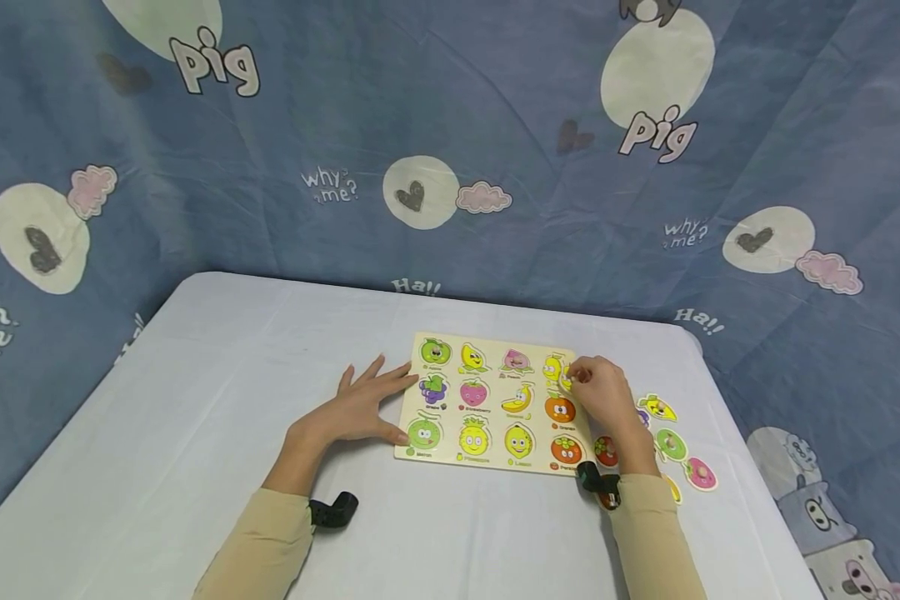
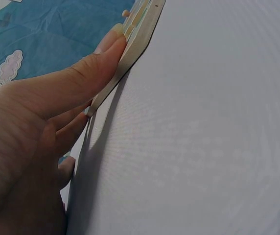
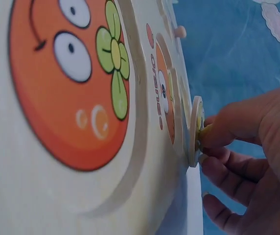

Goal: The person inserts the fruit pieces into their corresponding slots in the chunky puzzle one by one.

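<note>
A wooden fruit puzzle board (image 1: 495, 410) lies on the table, with fruit pictures and names in rows. My left hand (image 1: 363, 407) has its fingers spread along the board's left side. In the left wrist view its thumb (image 2: 93, 68) rests against the board's edge. Over the top right fruit spot, my right hand (image 1: 606, 396) pinches a yellow puzzle piece (image 3: 195, 132) between thumb and fingers. This piece is tilted on edge in the right wrist view, close by the orange picture (image 3: 164, 95), and its face is mostly hidden.
Loose fruit pieces lie right of the board, among them a green one (image 1: 671, 445), a pink one (image 1: 701, 474) and a red one (image 1: 606, 451). My right forearm partly covers several. A patterned blue curtain (image 1: 450, 125) hangs behind the white table (image 1: 195, 400).
</note>
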